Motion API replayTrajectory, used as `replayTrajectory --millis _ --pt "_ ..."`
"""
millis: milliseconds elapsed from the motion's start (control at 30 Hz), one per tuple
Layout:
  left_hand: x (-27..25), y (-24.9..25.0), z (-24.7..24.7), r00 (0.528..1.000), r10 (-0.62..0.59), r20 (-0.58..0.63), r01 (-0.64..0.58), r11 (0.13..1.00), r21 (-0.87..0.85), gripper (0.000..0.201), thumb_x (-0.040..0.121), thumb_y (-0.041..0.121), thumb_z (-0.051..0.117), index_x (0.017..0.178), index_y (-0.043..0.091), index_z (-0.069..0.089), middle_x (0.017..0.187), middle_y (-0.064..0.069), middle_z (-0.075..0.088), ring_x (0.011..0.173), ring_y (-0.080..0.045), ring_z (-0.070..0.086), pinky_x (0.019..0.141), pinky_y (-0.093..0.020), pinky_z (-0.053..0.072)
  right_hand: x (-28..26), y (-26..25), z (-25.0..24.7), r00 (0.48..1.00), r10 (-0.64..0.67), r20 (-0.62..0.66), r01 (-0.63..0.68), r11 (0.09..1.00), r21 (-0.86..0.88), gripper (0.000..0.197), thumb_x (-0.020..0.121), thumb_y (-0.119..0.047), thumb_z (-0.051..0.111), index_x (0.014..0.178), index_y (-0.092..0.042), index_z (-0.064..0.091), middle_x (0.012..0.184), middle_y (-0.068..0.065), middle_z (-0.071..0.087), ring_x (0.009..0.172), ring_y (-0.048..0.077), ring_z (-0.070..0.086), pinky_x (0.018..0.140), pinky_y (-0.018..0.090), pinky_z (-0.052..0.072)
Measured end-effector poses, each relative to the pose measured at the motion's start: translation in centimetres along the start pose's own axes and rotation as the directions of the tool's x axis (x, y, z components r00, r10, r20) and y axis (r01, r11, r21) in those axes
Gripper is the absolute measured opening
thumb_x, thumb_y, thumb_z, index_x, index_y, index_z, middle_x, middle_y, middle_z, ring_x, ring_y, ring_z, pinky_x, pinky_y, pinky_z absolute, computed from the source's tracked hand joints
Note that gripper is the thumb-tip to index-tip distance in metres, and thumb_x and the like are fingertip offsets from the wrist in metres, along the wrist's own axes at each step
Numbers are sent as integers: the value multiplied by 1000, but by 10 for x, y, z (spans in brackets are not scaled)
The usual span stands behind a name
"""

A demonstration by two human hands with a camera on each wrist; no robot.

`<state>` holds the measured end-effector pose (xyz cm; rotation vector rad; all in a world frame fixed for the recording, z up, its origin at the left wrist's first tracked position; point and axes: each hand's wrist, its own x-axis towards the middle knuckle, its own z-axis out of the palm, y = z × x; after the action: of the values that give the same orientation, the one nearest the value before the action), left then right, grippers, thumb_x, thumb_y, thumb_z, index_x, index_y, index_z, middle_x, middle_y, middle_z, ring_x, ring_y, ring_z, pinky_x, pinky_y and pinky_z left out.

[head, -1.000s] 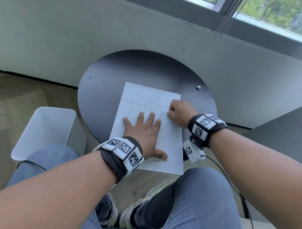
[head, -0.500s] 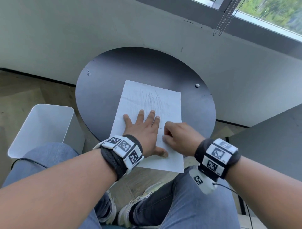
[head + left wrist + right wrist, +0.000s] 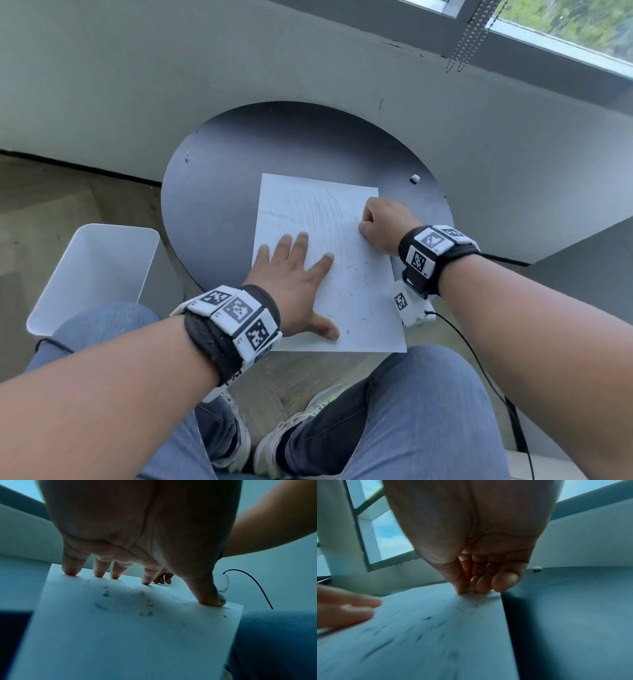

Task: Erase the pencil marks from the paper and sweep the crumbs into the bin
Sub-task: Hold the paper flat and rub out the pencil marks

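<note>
A white sheet of paper (image 3: 359, 308) lies on the round dark table (image 3: 222, 192), its near edge hanging over the rim. Faint pencil strokes (image 3: 325, 216) cover its far half, and dark eraser crumbs (image 3: 356, 274) are scattered over the near right part. My left hand (image 3: 294, 281) presses flat on the paper with its fingers (image 3: 70, 570) spread. My right hand (image 3: 383, 222) sits at the paper's right edge, fingers curled, thumb and fingertips (image 3: 481, 586) pinching a small pale eraser (image 3: 466, 591) against the sheet. Most of the eraser is hidden.
A white plastic bin (image 3: 92, 274) stands on the floor left of the table, beside my left knee. A small white lump (image 3: 414, 178) lies on the table beyond the paper's far right corner. A grey wall runs behind the table.
My right hand slid toward me along the paper half a second ago and is now back at the far right edge. The left hand stays pressed in place.
</note>
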<state>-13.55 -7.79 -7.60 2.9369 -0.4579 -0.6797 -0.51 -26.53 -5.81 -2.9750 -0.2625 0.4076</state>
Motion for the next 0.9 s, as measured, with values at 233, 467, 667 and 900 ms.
replayTrajectory --millis 233,467,667,900 --pt "0 0 3 998 -44 34 45 999 -19 140 65 98 51 162 22 -16 168 -11 -26 155 -34 -21 122 -65 2 -87 -14 18 981 -163 105 159 986 45 11 96 -29 50 92 -19 52 88 -1 61 82 22 55 74 39 50" --pt "0 1 3 999 -35 39 35 999 14 137 67 98 47 162 20 -15 168 -12 -25 155 -35 -21 120 -69 5 -53 -15 14 994 -92 54 89 995 52 9 95 -26 50 91 -19 54 89 0 60 83 23 56 67 34 45" --pt "-2 0 3 998 -41 37 41 999 12 137 65 99 46 162 22 -14 168 -9 -25 155 -33 -21 119 -70 4 15 -11 6 999 39 -15 -39 999 33 4 93 -19 52 91 -17 56 100 6 64 92 25 54 69 32 40" --pt "-5 1 6 999 -29 31 29 1000 -10 136 67 99 44 162 22 -16 167 -8 -28 155 -31 -24 119 -70 1 -78 -22 15 982 -127 142 126 992 16 10 95 -27 49 91 -19 52 87 -1 59 80 21 55 69 36 48"
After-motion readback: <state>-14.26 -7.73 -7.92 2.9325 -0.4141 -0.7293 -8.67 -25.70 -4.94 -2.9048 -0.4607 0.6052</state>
